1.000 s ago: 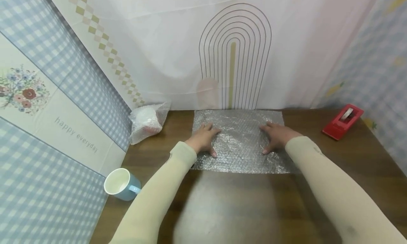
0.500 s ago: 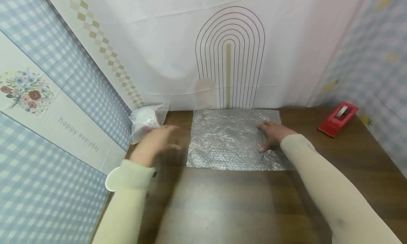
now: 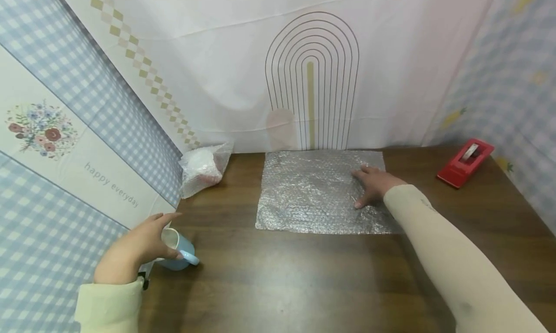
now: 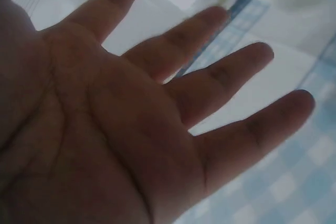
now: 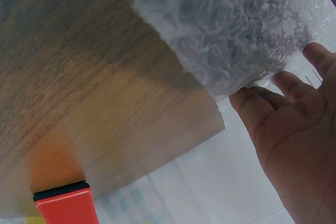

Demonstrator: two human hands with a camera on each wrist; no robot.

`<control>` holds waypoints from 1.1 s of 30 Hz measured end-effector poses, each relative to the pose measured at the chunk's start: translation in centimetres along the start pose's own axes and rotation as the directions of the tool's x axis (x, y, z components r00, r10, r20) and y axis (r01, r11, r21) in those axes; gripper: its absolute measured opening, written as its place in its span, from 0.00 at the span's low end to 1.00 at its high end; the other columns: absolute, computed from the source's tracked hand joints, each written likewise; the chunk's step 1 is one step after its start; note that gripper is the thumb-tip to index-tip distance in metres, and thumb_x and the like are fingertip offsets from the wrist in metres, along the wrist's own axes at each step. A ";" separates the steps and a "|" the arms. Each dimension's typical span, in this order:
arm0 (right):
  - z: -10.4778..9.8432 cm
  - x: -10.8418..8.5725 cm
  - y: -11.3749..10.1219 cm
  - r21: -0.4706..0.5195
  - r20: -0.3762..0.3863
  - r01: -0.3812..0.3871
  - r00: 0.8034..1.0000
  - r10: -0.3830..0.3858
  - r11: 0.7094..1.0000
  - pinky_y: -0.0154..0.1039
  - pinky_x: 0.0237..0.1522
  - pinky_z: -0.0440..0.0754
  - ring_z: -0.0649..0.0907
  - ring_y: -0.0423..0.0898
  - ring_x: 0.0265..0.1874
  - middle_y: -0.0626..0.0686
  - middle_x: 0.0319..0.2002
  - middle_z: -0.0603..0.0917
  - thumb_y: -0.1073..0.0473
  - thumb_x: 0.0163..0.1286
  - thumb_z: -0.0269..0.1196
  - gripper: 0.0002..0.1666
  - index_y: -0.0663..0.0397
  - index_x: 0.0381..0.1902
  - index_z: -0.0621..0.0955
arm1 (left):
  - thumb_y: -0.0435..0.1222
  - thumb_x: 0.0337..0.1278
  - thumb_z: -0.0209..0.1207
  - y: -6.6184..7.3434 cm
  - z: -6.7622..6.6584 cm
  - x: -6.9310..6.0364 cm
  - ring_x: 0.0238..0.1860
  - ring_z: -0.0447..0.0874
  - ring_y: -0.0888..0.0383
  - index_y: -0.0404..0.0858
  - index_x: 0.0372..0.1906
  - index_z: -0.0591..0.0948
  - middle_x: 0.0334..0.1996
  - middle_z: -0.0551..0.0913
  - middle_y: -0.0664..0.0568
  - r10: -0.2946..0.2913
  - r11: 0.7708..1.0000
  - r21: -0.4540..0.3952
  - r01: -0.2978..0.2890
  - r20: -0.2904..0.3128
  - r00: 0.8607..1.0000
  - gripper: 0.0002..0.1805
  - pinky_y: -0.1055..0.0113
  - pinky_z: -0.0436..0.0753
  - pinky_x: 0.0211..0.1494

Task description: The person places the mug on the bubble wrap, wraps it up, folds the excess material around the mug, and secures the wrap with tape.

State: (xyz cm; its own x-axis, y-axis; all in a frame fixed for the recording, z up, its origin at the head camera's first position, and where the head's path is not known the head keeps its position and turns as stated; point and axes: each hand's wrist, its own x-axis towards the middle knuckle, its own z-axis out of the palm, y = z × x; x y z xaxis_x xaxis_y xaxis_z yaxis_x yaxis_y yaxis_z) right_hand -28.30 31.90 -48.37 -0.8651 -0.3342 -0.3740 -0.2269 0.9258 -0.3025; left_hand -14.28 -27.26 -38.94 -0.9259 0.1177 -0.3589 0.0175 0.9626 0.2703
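Observation:
At the left of the head view my left hand (image 3: 141, 243) reaches over a light blue mug (image 3: 186, 246), fingers apart and thumb near its handle. Part of the mug's rim and body is hidden behind the hand. In the left wrist view the palm (image 4: 115, 119) is exposed with its fingers spread and nothing in it. My right hand (image 3: 374, 183) rests with fingers spread on the right side of a flat sheet of bubble wrap (image 3: 310, 193). The right wrist view shows fingertips touching the bubble wrap (image 5: 226, 30).
A bundle in bubble wrap (image 3: 203, 169) stands at the table's back left corner. On the right lies a red tape dispenser (image 3: 465, 163). Printed cloth (image 3: 217, 72) hangs behind the wooden table (image 3: 278, 280), with checked cloth (image 3: 48, 222) along the left edge.
My left hand has lifted off the bubble wrap and moved left, past the wrapped bundle and down to the mug. The right hand stays on the sheet. The mug's handle has shifted slightly.

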 end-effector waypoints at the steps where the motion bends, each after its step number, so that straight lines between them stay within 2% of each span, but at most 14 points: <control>1: 0.0 0.0 0.0 -0.003 -0.003 0.000 1.000 0.000 1.000 0.83 0.85 0.59 0.54 0.85 0.87 0.80 0.89 0.52 0.38 0.63 0.84 0.72 0.63 0.91 0.60 | 0.42 0.45 0.89 -0.3 0.3 0.0 0.75 0.74 0.16 0.33 0.86 0.69 0.82 0.66 0.18 -0.002 1.000 -0.004 0.002 0.012 1.000 0.62 0.24 0.82 0.69; 3: 0.1 -0.2 0.0 -0.003 -0.009 0.002 1.000 -0.002 1.000 0.83 0.85 0.59 0.55 0.85 0.87 0.80 0.88 0.53 0.39 0.62 0.84 0.72 0.63 0.91 0.60 | 0.38 0.44 0.89 -0.7 1.2 0.1 0.71 0.79 0.18 0.31 0.83 0.72 0.79 0.70 0.17 -0.005 1.000 -0.011 0.006 0.023 1.000 0.59 0.27 0.84 0.67; 7: 0.3 -0.3 0.1 -0.012 -0.010 0.007 1.000 -0.007 1.000 0.83 0.84 0.59 0.54 0.86 0.86 0.80 0.88 0.53 0.39 0.61 0.84 0.72 0.63 0.90 0.61 | 0.32 0.42 0.87 -1.4 3.1 0.2 0.59 0.88 0.32 0.30 0.78 0.77 0.65 0.84 0.22 -0.008 0.999 -0.032 0.010 0.044 0.999 0.52 0.35 0.88 0.63; 11: 0.2 -0.2 -0.3 -0.019 -0.002 0.009 1.000 -0.009 1.000 0.83 0.85 0.58 0.54 0.86 0.86 0.80 0.88 0.53 0.39 0.62 0.84 0.70 0.63 0.90 0.62 | 0.34 0.45 0.87 -2.0 4.0 0.2 0.54 0.88 0.39 0.35 0.76 0.79 0.59 0.86 0.27 -0.035 0.999 -0.017 0.036 0.062 0.997 0.49 0.38 0.89 0.57; 13: 0.1 -0.1 -0.5 -0.017 -0.005 0.014 1.000 -0.014 1.000 0.83 0.85 0.58 0.54 0.86 0.86 0.80 0.88 0.53 0.40 0.63 0.84 0.70 0.63 0.90 0.62 | 0.34 0.45 0.87 -2.3 3.9 0.1 0.53 0.88 0.40 0.35 0.76 0.79 0.58 0.86 0.28 -0.033 0.999 -0.006 0.034 0.056 0.998 0.48 0.39 0.90 0.55; 20: -0.7 -0.2 -1.2 0.000 -0.010 0.012 1.000 -0.012 1.000 0.83 0.85 0.59 0.55 0.84 0.87 0.79 0.89 0.53 0.40 0.63 0.84 0.70 0.63 0.90 0.61 | 0.33 0.41 0.87 -2.5 2.5 0.3 0.50 0.88 0.42 0.30 0.71 0.82 0.53 0.89 0.31 0.057 0.998 0.001 -0.057 0.026 0.998 0.46 0.43 0.88 0.55; 23: -0.8 -0.3 -1.4 0.017 -0.011 0.010 1.000 -0.009 1.000 0.83 0.85 0.59 0.54 0.85 0.87 0.79 0.89 0.52 0.40 0.63 0.84 0.70 0.62 0.90 0.61 | 0.33 0.41 0.87 -2.4 1.9 0.5 0.52 0.89 0.41 0.29 0.72 0.81 0.56 0.89 0.30 0.060 0.998 0.004 -0.060 0.035 0.998 0.47 0.41 0.89 0.57; 27: -0.5 -0.1 -1.3 0.044 -0.008 0.000 1.000 0.000 0.999 0.83 0.86 0.57 0.52 0.84 0.88 0.78 0.90 0.51 0.39 0.64 0.83 0.70 0.60 0.91 0.60 | 0.34 0.41 0.88 -2.2 1.2 0.9 0.51 0.89 0.42 0.31 0.71 0.82 0.55 0.89 0.32 0.073 0.997 0.011 -0.073 0.039 0.997 0.46 0.42 0.89 0.55; 29: -0.2 0.1 -1.0 0.050 -0.006 -0.007 1.000 0.007 0.999 0.82 0.86 0.56 0.52 0.83 0.89 0.77 0.90 0.50 0.39 0.64 0.83 0.70 0.58 0.92 0.60 | 0.35 0.39 0.88 -2.4 1.0 1.3 0.49 0.88 0.44 0.33 0.70 0.83 0.52 0.90 0.35 0.097 0.995 0.013 -0.097 0.033 0.995 0.46 0.44 0.89 0.52; 33: 0.2 -0.2 -0.3 0.055 -0.012 -0.012 1.000 0.013 0.998 0.82 0.86 0.57 0.53 0.84 0.88 0.79 0.89 0.51 0.40 0.64 0.83 0.70 0.61 0.91 0.61 | 0.40 0.38 0.89 -3.3 1.2 2.8 0.47 0.88 0.48 0.38 0.70 0.84 0.51 0.91 0.40 0.141 0.989 0.034 -0.142 0.025 0.990 0.47 0.51 0.88 0.49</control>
State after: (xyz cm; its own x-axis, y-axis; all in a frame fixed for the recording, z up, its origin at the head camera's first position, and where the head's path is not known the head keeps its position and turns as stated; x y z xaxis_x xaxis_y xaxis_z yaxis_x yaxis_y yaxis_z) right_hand -27.95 31.61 -48.40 -0.8733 -0.3201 -0.3672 -0.1914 0.9186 -0.3457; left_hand -16.45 -29.81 -41.88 -0.9044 0.2581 -0.3398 0.1613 0.9441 0.2877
